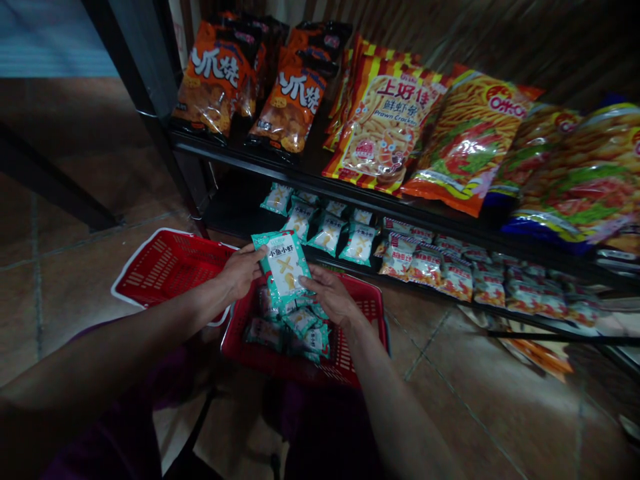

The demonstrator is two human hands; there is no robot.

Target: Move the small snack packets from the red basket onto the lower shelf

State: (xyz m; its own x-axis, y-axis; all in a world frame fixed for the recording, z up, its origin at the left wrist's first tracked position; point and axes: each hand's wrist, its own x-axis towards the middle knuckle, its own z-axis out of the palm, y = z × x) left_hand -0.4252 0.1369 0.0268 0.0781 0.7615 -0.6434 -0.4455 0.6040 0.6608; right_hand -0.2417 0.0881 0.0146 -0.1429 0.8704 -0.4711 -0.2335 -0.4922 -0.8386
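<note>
A small teal snack packet point(284, 265) with white label and crossed yellow sticks is held upright between both hands. My left hand point(243, 270) grips its left edge, my right hand point(330, 293) pinches its lower right side. Under the hands stands a red plastic basket point(371, 308) holding several more teal packets point(305, 327) and some darker ones. On the low shelf just beyond lie more of the same teal packets point(327, 227).
A second red basket point(165, 263) stands on the tiled floor to the left. A black shelf rack point(280, 172) carries orange snack bags point(215, 77), striped prawn cracker bags point(387, 123) and larger bags to the right. Small red-white packets point(440, 263) line the low shelf.
</note>
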